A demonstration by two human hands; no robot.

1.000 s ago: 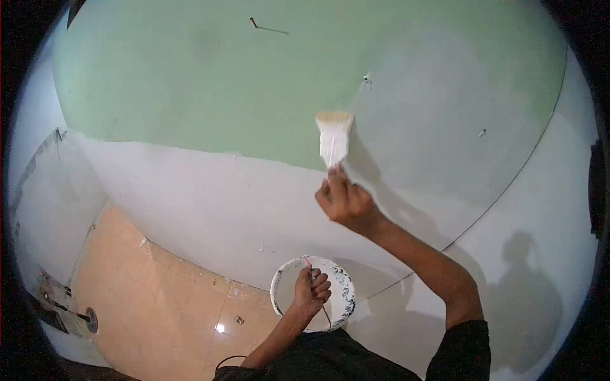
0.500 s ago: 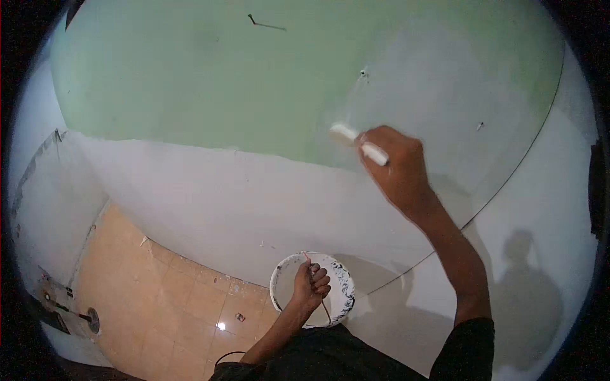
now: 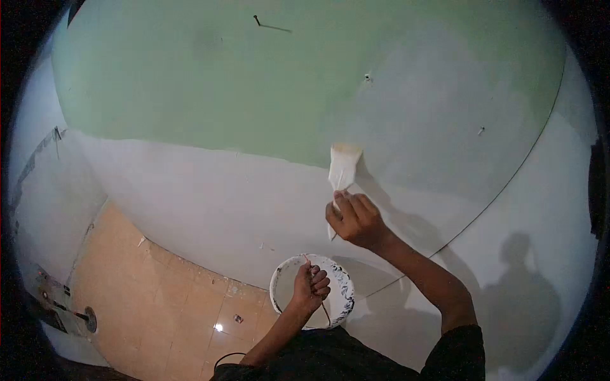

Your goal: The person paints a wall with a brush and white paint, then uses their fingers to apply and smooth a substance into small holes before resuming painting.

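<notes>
My right hand (image 3: 357, 219) grips the handle of a flat paintbrush (image 3: 344, 166), its white-coated bristles pointing up. The brush overlaps the lower edge of the green wall area (image 3: 190, 82), beside a pale greyish coated patch (image 3: 432, 108). Lower down, my left hand (image 3: 311, 289) is a closed fist around the thin handle (image 3: 326, 314) of a white bucket (image 3: 345, 289). Dark smears mark the bucket's inner wall. Its handle emerges below the fist.
A nail (image 3: 257, 20) sticks out of the green wall, and two small fixings (image 3: 367, 77) dot the pale patch. Tan floor tiles (image 3: 152, 286) with debris lie at lower left. A dark line (image 3: 480, 216) marks the wall corner at right.
My right hand has come down and left from the pale patch with the paintbrush, whose bristles now point upward. My left hand and the bucket have stayed in place.
</notes>
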